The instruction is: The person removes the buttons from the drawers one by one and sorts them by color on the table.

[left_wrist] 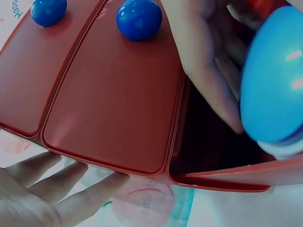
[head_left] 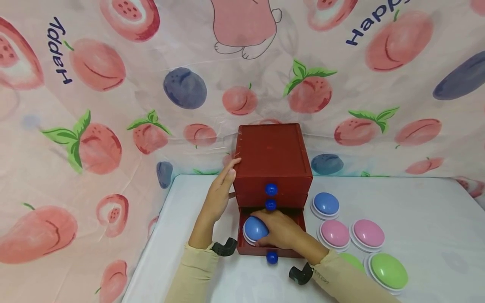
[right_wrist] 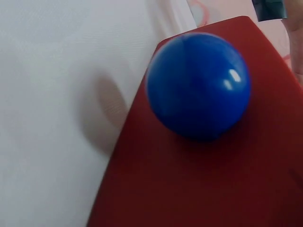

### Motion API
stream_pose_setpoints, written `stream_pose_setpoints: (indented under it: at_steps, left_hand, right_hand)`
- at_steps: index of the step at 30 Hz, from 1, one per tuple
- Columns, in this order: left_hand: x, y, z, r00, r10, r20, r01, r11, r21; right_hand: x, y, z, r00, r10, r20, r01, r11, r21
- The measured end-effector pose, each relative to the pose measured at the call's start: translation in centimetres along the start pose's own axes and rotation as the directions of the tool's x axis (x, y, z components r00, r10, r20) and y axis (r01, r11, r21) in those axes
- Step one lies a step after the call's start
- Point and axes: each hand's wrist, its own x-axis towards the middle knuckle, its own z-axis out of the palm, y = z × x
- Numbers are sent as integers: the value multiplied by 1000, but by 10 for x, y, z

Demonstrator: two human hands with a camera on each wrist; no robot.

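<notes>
A red three-drawer cabinet (head_left: 270,151) with round blue knobs stands with its bottom drawer (head_left: 251,251) pulled out. Inside that drawer is a blue domed button (head_left: 255,228) on a white base, tilted in the left wrist view. My right hand (head_left: 280,229) grips it from the right, thumb at the front and fingers behind. Against the cabinet's left side rests my left hand (head_left: 219,195), its fingers (left_wrist: 94,198) straight. In the right wrist view, the drawer's blue knob (right_wrist: 198,86) fills the middle and the right hand is out of sight.
Right of the cabinet, on the white table (head_left: 428,210), lie another blue button (head_left: 326,203), two pink buttons (head_left: 335,233) and two green ones (head_left: 389,270). My right sleeve partly covers one green button. A fruit-printed cloth (head_left: 185,160) hangs behind.
</notes>
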Motion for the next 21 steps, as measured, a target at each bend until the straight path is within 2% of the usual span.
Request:
stream_pose_setpoints:
  at_steps: [7, 21]
  left_hand:
    - [0, 0, 2, 1000, -9, -14, 9, 1000, 13]
    - [1, 0, 2, 1000, -16, -19, 16, 1000, 9]
  right_hand:
    - [-10, -1, -13, 996, 86, 12, -86, 996, 7]
    - [-28, 2, -35, 994, 106, -21, -106, 994, 21]
